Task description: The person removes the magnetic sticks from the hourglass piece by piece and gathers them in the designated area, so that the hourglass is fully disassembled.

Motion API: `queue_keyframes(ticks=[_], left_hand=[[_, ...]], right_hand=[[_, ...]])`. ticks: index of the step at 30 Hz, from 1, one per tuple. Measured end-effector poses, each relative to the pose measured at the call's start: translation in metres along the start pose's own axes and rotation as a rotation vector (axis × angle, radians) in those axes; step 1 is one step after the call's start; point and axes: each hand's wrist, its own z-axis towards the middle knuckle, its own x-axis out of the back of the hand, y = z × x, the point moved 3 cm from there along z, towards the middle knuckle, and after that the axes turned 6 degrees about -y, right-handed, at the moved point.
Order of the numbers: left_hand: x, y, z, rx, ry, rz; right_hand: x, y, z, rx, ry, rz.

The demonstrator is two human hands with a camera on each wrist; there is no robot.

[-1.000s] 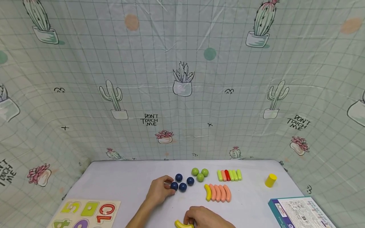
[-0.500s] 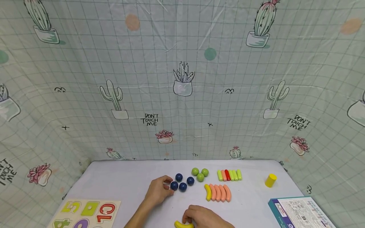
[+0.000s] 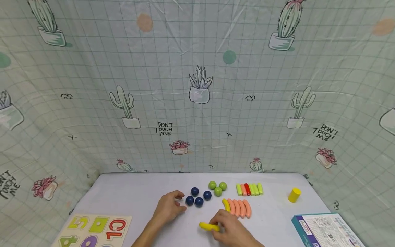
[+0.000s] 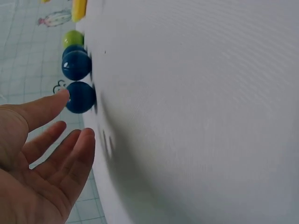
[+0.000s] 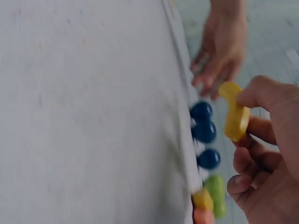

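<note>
Between the thumb and fingers of my right hand is a yellow toy banana, pinched at one end, as the right wrist view also shows. My left hand is beside a cluster of several dark blue balls, its fingers bent loosely and a small gap from the nearest blue ball. Just beyond my right hand another yellow toy banana lies against a row of several pink sausage-like pieces.
Green balls sit behind the blue ones. Right of them lies a row of short light green, pink and red sticks. A yellow cylinder and a flat box are at the right, a number puzzle board at the front left.
My right hand has lifted the toy banana from the front of the table and moved it forward and right. My left hand has drawn slightly back from the blue balls.
</note>
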Motion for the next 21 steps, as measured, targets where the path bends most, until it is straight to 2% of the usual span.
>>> queue_keyframes(ticks=[2, 5, 7, 9, 12, 17, 21], left_hand=[[0.005, 0.003, -0.004, -0.005, -0.008, 0.010], [0.011, 0.005, -0.010, -0.006, -0.016, 0.019], [0.014, 0.007, -0.014, -0.009, -0.019, 0.020], [0.016, 0.007, -0.017, 0.000, -0.025, 0.014], [0.017, 0.008, -0.019, 0.004, -0.035, 0.007], [0.013, 0.010, -0.022, -0.004, -0.052, -0.001], [0.014, 0.014, -0.023, -0.042, -0.027, 0.014]], right_hand=[[0.015, 0.013, -0.008, -0.082, 0.140, 0.085], [0.037, 0.037, -0.020, -0.260, 0.350, 0.171], [0.050, 0.056, -0.027, -0.397, 0.437, 0.220], [0.059, 0.074, -0.034, -0.510, 0.461, 0.241], [0.068, 0.096, -0.040, -0.601, 0.440, 0.292], [0.071, 0.117, -0.044, -0.663, 0.398, 0.371], [0.071, 0.119, -0.046, -0.675, 0.399, 0.345]])
